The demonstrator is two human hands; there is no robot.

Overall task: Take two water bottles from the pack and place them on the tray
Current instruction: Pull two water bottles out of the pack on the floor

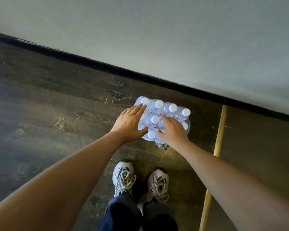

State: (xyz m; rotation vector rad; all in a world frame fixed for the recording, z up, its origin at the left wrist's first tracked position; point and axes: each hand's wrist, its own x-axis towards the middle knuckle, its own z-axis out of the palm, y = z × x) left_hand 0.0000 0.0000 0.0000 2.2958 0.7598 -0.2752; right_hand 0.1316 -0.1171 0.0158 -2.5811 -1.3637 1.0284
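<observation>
The shrink-wrapped pack of water bottles (163, 119) is sitting on the dark wooden floor (48, 105), just beside the black skirting (140, 74) at the foot of the pale wall (173, 39). Both hands are reaching down onto it. The left hand (129, 123) is lying flat and spread against the pack's left side, gripping nothing. The right hand (171, 128) is pressing on top with fingers curled among the white caps (155, 119); whether it is closing on a bottle or only on the plastic film, I cannot tell.

The likely trouble is the wrap. The film looks tight over the bottles, so a hard pull is likely to drag the whole pack across the floor, or tear it suddenly and let bottles roll away. The caps are smooth and small, so a grip by the cap alone could slip.

No tray is showing in this view, so carrying will mean turning away from the wall. The person's two sneakers (123, 177) are standing just in front of the pack, and a yellow strip (219, 130) is running along the floor to the right; either could catch a loose bottle or a step.
</observation>
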